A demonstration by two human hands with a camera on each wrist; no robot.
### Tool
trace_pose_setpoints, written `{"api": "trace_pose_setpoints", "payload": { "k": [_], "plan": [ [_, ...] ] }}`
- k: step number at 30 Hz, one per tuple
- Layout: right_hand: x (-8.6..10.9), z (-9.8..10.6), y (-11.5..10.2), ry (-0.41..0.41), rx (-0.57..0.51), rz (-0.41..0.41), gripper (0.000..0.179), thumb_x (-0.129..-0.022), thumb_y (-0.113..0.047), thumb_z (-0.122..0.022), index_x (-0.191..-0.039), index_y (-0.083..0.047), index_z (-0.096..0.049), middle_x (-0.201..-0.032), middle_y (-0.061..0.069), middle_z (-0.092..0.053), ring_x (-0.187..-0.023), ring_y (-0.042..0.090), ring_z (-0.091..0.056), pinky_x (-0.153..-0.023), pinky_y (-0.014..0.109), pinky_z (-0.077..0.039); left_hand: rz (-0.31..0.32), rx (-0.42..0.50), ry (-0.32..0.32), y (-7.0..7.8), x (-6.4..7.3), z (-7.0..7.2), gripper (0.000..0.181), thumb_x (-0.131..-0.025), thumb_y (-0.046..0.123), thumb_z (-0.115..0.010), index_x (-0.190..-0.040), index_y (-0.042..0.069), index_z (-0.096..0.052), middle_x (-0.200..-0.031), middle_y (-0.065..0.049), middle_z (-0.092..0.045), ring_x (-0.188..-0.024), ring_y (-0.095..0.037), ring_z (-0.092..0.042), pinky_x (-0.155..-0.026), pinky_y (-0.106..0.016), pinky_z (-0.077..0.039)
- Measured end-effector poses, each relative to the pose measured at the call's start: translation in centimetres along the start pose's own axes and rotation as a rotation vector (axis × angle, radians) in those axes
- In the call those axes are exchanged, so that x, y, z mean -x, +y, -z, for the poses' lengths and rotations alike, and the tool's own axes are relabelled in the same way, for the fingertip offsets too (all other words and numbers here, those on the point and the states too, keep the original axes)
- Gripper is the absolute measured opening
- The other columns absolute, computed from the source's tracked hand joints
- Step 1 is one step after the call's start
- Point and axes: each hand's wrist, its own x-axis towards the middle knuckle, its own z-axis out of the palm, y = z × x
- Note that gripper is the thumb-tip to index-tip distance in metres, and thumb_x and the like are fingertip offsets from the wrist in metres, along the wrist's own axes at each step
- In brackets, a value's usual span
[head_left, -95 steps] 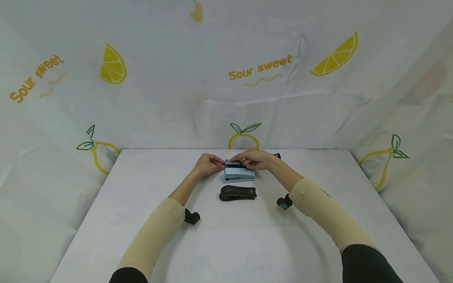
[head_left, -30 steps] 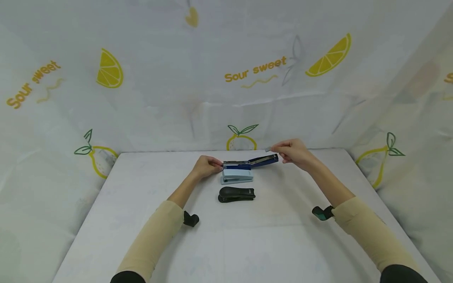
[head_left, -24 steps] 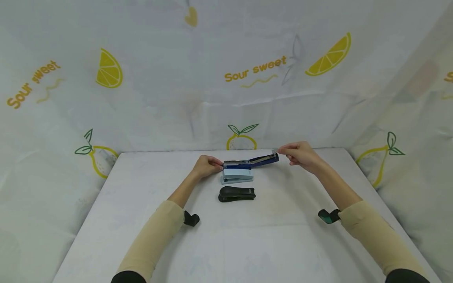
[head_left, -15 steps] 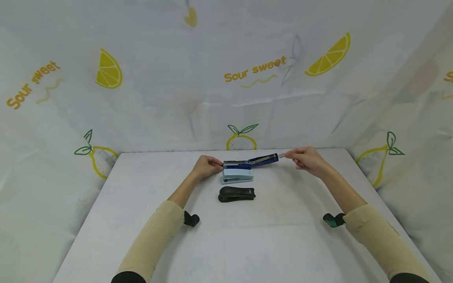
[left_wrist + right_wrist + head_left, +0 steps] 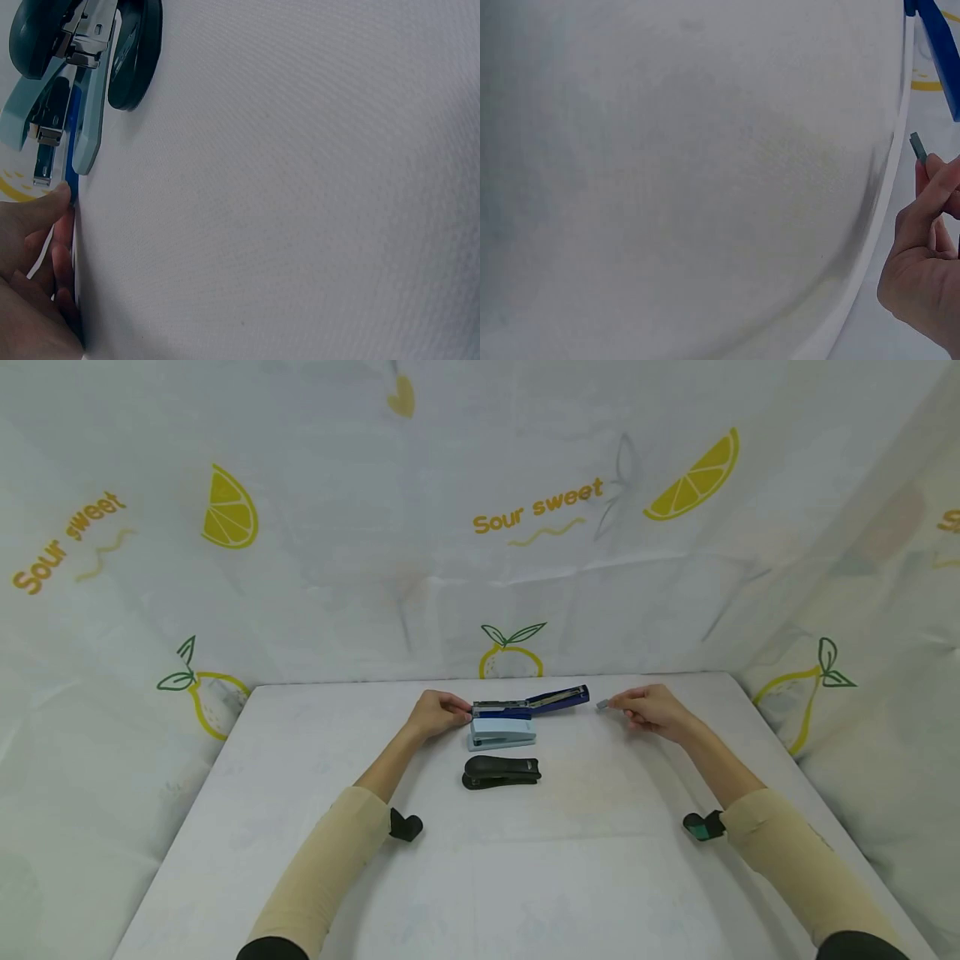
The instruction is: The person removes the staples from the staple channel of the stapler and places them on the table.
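At the back of the table a dark blue stapler (image 5: 558,698) lies folded wide open, its top arm swung to the right and its metal magazine showing. My left hand (image 5: 437,713) pinches its left end between thumb and fingers; the left wrist view shows the thumb on the blue base (image 5: 73,180). To the right of the stapler, my right hand (image 5: 651,708) holds a short grey strip of staples (image 5: 603,704) at its fingertips. The strip (image 5: 918,146) points away from the fingers, apart from the raised blue arm (image 5: 940,60), in the right wrist view.
Just in front of the blue stapler stands a light blue stapler (image 5: 502,732), close against it. Nearer to me lies a black stapler (image 5: 501,772). A white cloth with lemon prints (image 5: 513,660) hangs behind the table's (image 5: 337,827) back edge.
My right hand has left the blue stapler's magazine, moved right with the staple strip, and come down toward the table beyond the stapler's raised arm. My left hand has stayed at the stapler's left end.
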Motion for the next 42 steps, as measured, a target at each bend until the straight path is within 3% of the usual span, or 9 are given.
{"api": "trace_pose_setpoints", "payload": {
  "k": [14,21,28,34,42],
  "plan": [
    [0.6,-0.2,0.3,0.036,0.198,0.013,0.042,-0.110,-0.014,-0.061,-0.138,0.017,-0.061,-0.071,-0.007,-0.061,-0.061,0.002,-0.056,-0.062,0.019,-0.053,-0.006,-0.002,0.005,-0.1,0.0,-0.1,0.017,-0.096,0.010,-0.081,-0.113,0.004,-0.082,-0.101,-0.013,-0.082,-0.089,-0.016,-0.069,-0.092,-0.030,-0.052],
    [0.8,0.1,0.1,0.080,0.207,0.033,0.043,-0.110,-0.020,-0.063,-0.137,0.013,-0.064,-0.072,-0.007,-0.060,-0.061,0.003,-0.057,-0.064,0.021,-0.056,0.003,0.005,0.004,0.0,0.1,-0.1,0.018,-0.096,0.010,-0.082,-0.113,0.004,-0.082,-0.101,-0.013,-0.082,-0.090,-0.016,-0.069,-0.094,-0.030,-0.051],
    [1.4,-0.1,-1.9,0.117,0.177,0.127,0.049,-0.107,-0.032,-0.070,-0.135,0.007,-0.065,-0.071,-0.008,-0.055,-0.059,0.004,-0.049,-0.069,0.021,-0.062,0.013,0.006,0.015,0.2,0.3,0.0,0.017,-0.096,0.010,-0.082,-0.112,0.005,-0.082,-0.101,-0.013,-0.082,-0.090,-0.017,-0.068,-0.096,-0.033,-0.051],
    [2.6,-1.1,-4.1,0.119,0.141,0.186,0.049,-0.106,-0.032,-0.073,-0.134,0.007,-0.067,-0.068,-0.009,-0.055,-0.057,0.004,-0.047,-0.069,0.024,-0.063,0.027,0.003,0.029,-0.2,0.3,-0.1,0.017,-0.097,0.011,-0.081,-0.113,0.005,-0.082,-0.102,-0.012,-0.082,-0.094,-0.018,-0.071,-0.102,-0.037,-0.052],
    [4.1,-2.6,-6.5,0.082,0.116,0.228,0.048,-0.104,-0.031,-0.075,-0.134,0.007,-0.068,-0.066,-0.008,-0.053,-0.055,0.005,-0.050,-0.070,0.026,-0.064,0.011,0.033,0.010,-0.3,0.4,-0.1,0.018,-0.097,0.011,-0.080,-0.114,0.005,-0.082,-0.103,-0.011,-0.082,-0.094,-0.016,-0.070,-0.101,-0.035,-0.052]
  ]
}}
